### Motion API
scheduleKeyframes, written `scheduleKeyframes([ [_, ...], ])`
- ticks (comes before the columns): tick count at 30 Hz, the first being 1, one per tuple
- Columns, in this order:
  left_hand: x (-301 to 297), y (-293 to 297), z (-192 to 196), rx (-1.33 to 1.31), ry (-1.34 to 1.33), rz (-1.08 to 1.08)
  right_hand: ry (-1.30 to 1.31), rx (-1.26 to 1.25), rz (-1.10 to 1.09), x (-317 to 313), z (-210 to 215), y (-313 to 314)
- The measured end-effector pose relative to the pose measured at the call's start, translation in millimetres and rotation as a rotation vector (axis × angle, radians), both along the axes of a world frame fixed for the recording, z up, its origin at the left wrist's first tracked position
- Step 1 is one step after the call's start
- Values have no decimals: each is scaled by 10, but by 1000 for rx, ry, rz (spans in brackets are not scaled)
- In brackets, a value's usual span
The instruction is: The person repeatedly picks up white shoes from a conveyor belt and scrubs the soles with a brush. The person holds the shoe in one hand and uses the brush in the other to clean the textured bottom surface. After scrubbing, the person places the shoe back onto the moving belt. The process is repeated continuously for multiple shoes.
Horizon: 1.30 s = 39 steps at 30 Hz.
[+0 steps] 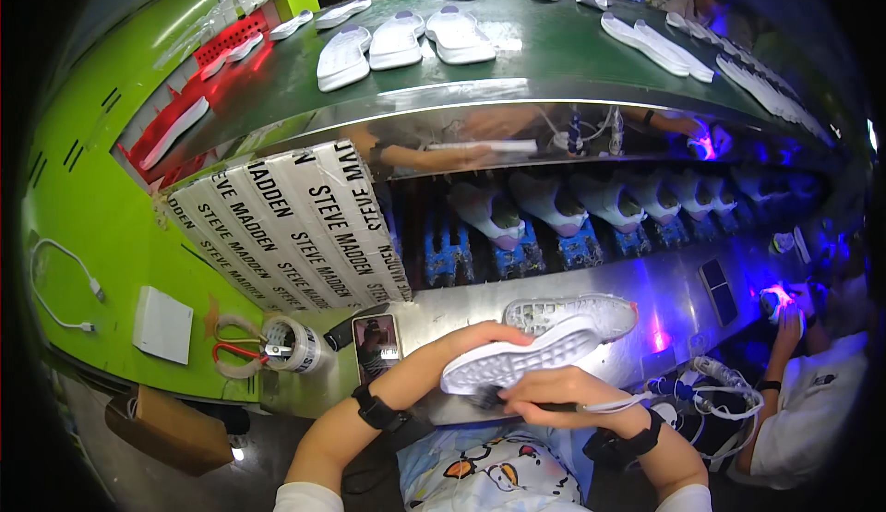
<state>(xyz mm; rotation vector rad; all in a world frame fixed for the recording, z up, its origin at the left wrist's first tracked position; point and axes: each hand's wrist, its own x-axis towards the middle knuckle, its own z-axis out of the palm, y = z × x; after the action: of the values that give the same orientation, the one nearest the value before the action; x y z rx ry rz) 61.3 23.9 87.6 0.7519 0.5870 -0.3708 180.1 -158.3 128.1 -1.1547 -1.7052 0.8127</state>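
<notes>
My left hand [487, 337] grips a white shoe sole [531, 357] from its far side, above the metal bench, its hollow, gridded face showing. In my right hand [558, 390] is a brush [486, 396] with dark bristles. Its bristle end is at the sole's near edge; whether it touches is hard to tell. A white tube or cord runs from my right hand back along the wrist. Just beyond the held sole, a second white sole [609, 316] with a gridded face lies on the bench.
A green conveyor [517, 69] carrying several white soles [397, 39] crosses ahead. Below it, shoe uppers [563, 205] stand on blue holders. A taped carton [286, 226] is left, near a phone [377, 341], tape roll and red-handled scissors [242, 350]. A co-worker [812, 392] sits right, near tangled cables.
</notes>
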Motion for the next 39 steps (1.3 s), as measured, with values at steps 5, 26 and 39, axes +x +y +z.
scheduleKeyframes([
  [5,-42,-45,235,124,23,-37,85,-22,-156,177,56,-203],
  [26,-129,1768,2640,1228,-403,854,560,280,-624,80,332,-350],
  [39,-601,1066,2320,1268,-566,827,1010,100,-740,106,16,-489],
])
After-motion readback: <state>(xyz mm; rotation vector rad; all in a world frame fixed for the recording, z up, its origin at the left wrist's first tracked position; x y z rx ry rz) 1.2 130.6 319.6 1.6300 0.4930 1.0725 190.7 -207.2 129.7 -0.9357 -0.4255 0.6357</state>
